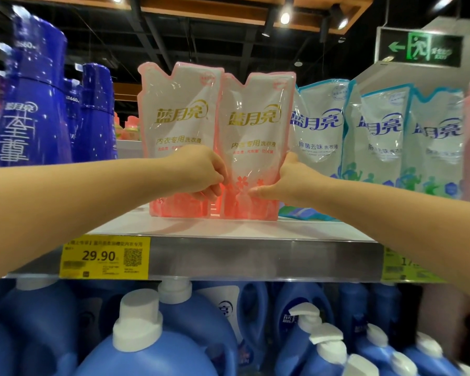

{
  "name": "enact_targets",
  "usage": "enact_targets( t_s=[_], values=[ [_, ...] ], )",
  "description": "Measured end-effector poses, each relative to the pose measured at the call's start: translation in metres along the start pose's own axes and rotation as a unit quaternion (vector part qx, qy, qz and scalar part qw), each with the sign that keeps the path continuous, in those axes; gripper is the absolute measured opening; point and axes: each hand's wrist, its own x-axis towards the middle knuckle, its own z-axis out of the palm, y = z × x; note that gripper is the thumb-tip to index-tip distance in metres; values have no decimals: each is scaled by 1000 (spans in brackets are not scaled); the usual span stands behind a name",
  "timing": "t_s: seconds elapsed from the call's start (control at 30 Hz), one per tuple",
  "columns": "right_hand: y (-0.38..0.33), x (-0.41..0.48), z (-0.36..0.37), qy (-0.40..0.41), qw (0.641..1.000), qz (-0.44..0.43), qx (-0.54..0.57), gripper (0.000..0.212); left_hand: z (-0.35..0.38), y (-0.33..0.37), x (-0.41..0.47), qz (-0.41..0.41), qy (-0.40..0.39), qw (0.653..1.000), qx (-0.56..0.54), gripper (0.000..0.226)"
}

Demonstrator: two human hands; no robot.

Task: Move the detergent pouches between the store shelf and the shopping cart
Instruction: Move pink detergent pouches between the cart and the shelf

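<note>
The pink pouch (251,137) held between the left hand (201,172) and the right hand (280,183) bears the gold brand 蓝月亮 over 内衣专用 洗衣液. The second pink pouch (179,112), behind the left hand, carries the same words. Right of the right hand, blue-and-white pouches (320,126) read 蓝月亮 in blue and 除菌去味 洗衣液. Below the left forearm a price tag (105,257) shows 29.90 beside a QR code. Under the right arm a second tag (402,263) shows 17, the rest hidden. Left of the left hand, dark blue bottles (30,104) show 660 and 至尊. Above the right hand, a green exit sign (419,47) has a left-pointing arrow.
</note>
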Motion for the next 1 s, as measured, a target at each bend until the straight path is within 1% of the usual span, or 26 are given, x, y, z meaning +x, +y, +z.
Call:
enact_targets(
  t_s=[0.1, 0.23, 0.37, 0.47, 0.57, 0.67, 0.73, 0.83, 0.93, 1.0],
  values=[
    [0, 0, 1, 2, 1000, -1, -4, 103, 2, 0, -1, 12, 3, 1000, 17, 18],
    [1, 0, 0, 4, 1000, 0, -5, 97, 4, 1, -3, 19, 1, 1000, 21, 19],
    [1, -2, -2, 0, 1000, 3, -2, 98, 2, 3, -4, 25, 1, 1000, 15, 21],
    [1, -3, -5, 6, 1000, -1, 4, 97, -4, 8, -5, 34, 16, 999, 2, 22],
    [1, -6, -11, 10, 1000, -8, -1, 90, -10, 16, -8, 43, 30, 999, -8, 23],
    [-1, -23, -20, 3, 1000, -27, 2, 79, -9, 26, -21, 62, 44, 997, -13, 19],
    [1, -41, -27, 1, 998, -54, -19, 70, -2, 35, -34, 91, 55, 994, 0, 16],
    [7, -74, -43, 4, 995, -82, -61, 61, 12, 53, -57, 164, 82, 981, 58, 17],
    [23, -112, -62, 16, 995, -74, -71, 60, 32, 80, -84, 233, 98, 963, 90, 17],
    [40, -142, -76, 25, 995, -58, -83, 54, 52, 104, -105, 258, 75, 961, 69, 15]
  ],
)
